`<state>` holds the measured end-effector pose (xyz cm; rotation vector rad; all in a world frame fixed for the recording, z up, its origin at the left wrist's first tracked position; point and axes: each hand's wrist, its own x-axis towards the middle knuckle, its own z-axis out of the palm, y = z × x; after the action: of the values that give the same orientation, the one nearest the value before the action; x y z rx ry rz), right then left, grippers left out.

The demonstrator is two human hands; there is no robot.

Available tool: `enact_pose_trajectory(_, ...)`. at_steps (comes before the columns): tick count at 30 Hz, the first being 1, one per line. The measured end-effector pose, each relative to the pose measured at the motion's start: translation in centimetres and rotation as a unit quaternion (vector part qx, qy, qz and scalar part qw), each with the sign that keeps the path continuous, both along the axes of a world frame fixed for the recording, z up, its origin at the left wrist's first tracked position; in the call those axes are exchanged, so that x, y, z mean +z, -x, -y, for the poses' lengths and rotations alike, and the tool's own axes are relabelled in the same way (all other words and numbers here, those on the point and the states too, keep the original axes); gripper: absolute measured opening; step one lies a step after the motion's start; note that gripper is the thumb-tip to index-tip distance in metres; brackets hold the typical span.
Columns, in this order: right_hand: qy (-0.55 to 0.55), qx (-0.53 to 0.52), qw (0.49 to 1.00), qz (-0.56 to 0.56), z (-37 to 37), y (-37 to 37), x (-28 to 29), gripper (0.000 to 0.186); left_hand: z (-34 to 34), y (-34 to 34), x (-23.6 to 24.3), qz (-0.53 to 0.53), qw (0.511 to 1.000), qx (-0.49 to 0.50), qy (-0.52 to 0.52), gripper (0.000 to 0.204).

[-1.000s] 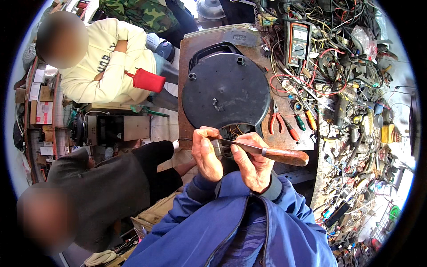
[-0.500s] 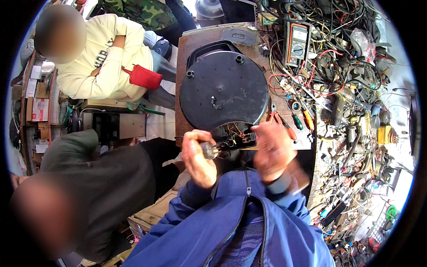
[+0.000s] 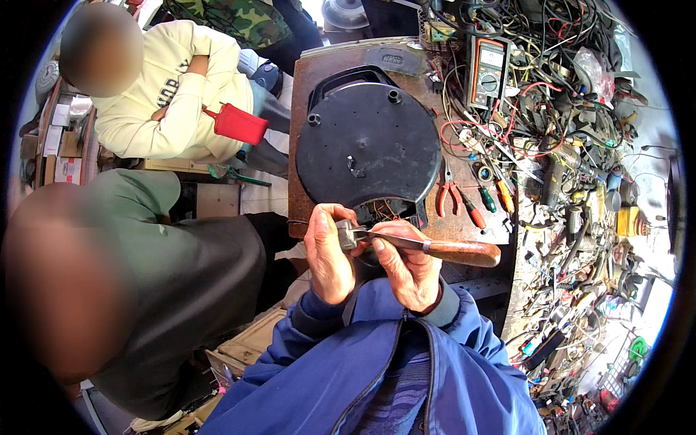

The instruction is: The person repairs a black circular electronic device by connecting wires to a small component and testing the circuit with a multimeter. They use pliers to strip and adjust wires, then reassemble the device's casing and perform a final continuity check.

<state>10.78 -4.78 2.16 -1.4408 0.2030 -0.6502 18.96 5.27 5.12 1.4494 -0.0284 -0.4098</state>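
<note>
My left hand (image 3: 328,254) grips a small grey plug (image 3: 348,235), its metal prongs pointing right. In my right hand (image 3: 408,274) is a knife with a wooden handle (image 3: 464,252). Its blade reaches left to the prongs and seems to touch them. Just beyond both hands lies a round black appliance (image 3: 370,148), underside up, with small feet and a curved handle at its far end. Wires (image 3: 384,210) show in an open compartment at its near edge, partly hidden by my fingers.
The appliance rests on a brown wooden table (image 3: 308,61). To its right are red-handled pliers (image 3: 448,197), screwdrivers (image 3: 504,194) and a multimeter (image 3: 487,72). Tangled cables and parts (image 3: 573,239) heap up farther right. Two people (image 3: 174,94) are close on my left.
My right hand, blurred and without the knife visible before, now holds the knife against the plug's prongs. The person at lower left has shifted.
</note>
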Motion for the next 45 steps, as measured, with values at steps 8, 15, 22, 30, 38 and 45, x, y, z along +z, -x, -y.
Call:
enact_pose_trajectory(8, 0.229, -0.178, 0.955, 0.057, -0.9, -1.0, -0.6, 0.024, 0.6, 0.2, -0.7, 0.149, 0.982, -0.014, -0.111, 0.053)
enact_pose_trajectory(15, 0.189, -0.247, 0.947, -0.081, 5.7, 0.8, -2.4, 0.010, 0.0, 0.2, -0.4, 0.142, 0.984, 0.068, -0.086, 0.043)
enact_pose_trajectory(22, -0.297, -0.019, 0.953, -0.049, 0.9, 0.1, 0.6, 0.020, 0.6, -0.3, -0.5, 0.031, 0.999, 0.030, -0.021, 0.038)
enact_pose_trajectory(30, -0.276, 0.029, 0.960, -0.036, 0.9, -0.4, -0.2, 0.016, 0.4, -0.2, -0.3, 0.045, 0.995, -0.039, -0.075, 0.041)
enact_pose_trajectory(38, 0.039, -0.133, 0.989, -0.040, -0.8, -0.5, -1.3, 0.009, 1.6, 0.5, -0.8, 0.146, 0.972, -0.015, -0.185, 0.040)
enact_pose_trajectory(45, -0.125, -0.154, 0.966, -0.163, 4.1, -0.4, -1.0, 0.022, 0.9, 0.7, -0.8, 0.115, 0.988, 0.028, -0.099, 0.037)
